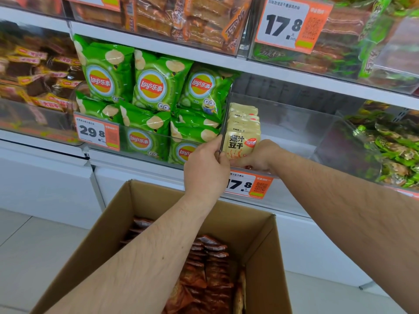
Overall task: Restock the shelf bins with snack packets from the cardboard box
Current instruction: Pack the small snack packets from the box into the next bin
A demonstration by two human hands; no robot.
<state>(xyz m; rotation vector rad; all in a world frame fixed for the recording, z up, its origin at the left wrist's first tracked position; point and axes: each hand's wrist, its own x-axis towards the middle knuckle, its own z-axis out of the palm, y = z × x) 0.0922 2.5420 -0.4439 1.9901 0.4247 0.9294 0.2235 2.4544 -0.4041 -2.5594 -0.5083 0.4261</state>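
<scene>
A person is standing at a store shelf, both hands reaching into a clear bin (283,114). The left hand (205,171) is gripping the bin's divider edge, while the right hand (260,156) is grasping a row of cream snack packets (242,130) upright at the bin's left end. At nine o'clock, green Lay's bags (149,87) are crowding the neighbouring bin. Price tags are reading 29.8 (96,132) and 17.8 (248,184). At six o'clock, the open cardboard box (260,234) is holding red packets (208,268).

packets (243,134): cream, upright row at bin's left wall | bin (294,123): clear, mostly bare | box (118,225): open cardboard, red-brown packets (208,268) stacked inside
</scene>
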